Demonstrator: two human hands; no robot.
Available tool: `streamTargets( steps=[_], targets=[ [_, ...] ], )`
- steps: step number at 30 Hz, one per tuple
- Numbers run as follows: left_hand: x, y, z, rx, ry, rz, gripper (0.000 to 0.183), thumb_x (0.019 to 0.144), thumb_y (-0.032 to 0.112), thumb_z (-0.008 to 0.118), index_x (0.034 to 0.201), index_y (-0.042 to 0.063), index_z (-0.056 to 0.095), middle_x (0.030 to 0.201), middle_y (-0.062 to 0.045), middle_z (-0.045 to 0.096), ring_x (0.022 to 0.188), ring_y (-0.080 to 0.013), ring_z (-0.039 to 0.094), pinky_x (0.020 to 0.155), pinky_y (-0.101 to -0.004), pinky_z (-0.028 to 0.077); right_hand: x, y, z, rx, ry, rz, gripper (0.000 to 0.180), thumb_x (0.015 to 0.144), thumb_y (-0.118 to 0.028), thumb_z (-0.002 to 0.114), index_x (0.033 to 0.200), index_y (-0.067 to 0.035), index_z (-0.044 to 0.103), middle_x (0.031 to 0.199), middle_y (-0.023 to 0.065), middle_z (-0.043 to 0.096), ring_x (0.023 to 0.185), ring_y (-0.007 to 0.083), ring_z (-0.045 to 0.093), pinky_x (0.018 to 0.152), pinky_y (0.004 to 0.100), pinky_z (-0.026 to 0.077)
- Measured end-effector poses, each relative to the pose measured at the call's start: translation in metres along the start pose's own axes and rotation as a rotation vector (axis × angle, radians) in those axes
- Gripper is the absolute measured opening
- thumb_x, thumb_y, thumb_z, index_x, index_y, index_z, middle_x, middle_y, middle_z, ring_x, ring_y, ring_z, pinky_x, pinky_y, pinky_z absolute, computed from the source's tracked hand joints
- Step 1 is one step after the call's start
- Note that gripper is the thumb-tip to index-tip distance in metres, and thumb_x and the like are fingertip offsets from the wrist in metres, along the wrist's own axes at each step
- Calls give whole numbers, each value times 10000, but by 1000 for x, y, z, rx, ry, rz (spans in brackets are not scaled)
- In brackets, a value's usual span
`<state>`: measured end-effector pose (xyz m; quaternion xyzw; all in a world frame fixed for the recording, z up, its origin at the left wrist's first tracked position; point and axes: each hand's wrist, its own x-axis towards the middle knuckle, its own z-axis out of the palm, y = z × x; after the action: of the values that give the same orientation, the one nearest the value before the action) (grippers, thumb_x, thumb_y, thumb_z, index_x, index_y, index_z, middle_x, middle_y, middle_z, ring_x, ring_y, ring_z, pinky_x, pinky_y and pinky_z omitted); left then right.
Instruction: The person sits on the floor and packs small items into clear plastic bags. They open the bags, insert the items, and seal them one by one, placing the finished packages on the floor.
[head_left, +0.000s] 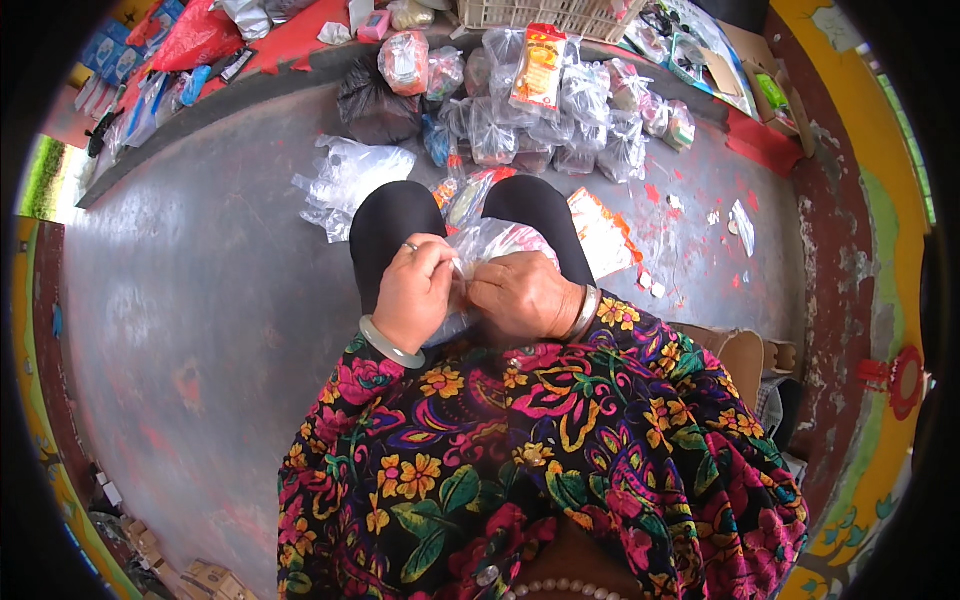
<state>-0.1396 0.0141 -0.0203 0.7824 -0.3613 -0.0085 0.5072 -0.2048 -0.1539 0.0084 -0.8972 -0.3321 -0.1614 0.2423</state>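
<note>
A filled clear plastic bag (506, 236) rests at my lap between my knees. My left hand (420, 289) pinches its gathered plastic from the left, and my right hand (521, 294) grips the same plastic from the right, close beside it. The fingertips nearly meet, and what lies under them is hidden. Beyond my left knee lies a heap of empty clear plastic bags (356, 176). Past my knees, many knotted clear bags (495, 135) with contents are piled together, with an orange and white printed food packet (540, 67) on top.
A black plastic bag (379, 101) stands left of the pile. An orange and white printed plastic wrapper (604, 232) lies by my right knee, with scraps on the concrete floor. A plastic crate (547, 16) sits behind the pile. Cardboard (724, 352) is at my right side, near the wall.
</note>
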Motion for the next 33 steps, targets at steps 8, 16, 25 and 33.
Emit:
streamTargets(
  steps=[8,16,25,33],
  targets=[
    [-22,-7,-44,95,113,-271,454,774,270,646,1117,6,512,1100,-168,501,947,-295,516,789,-326,428,-29,34,-48,212,262,802,286,784,-246,618,944,-10,595,845,130,601,763,249,588,660,321,468],
    [-81,-11,-29,27,66,-259,485,840,274,565,1197,-28,438,1211,-202,430,1095,-304,447,936,-357,343,-36,8,-23,461,68,942,381,825,-342,578,1006,-10,528,823,158,582,740,247,582,663,320,458],
    [-80,15,-44,-862,211,-361,602,834,49,557,1332,7,220,1160,-118,474,1050,-174,479,920,-305,378,-16,-4,-45,932,-116,872,718,701,-289,739,1240,10,371,908,97,561,844,126,509,732,266,422],
    [-41,20,-69,-695,41,-319,576,808,67,610,1287,-23,303,1173,-111,463,1062,-163,469,921,-297,377,-1,7,-62,1052,-528,927,590,678,-183,741,1166,33,490,1036,69,589,973,128,520,866,258,389]
  ],
)
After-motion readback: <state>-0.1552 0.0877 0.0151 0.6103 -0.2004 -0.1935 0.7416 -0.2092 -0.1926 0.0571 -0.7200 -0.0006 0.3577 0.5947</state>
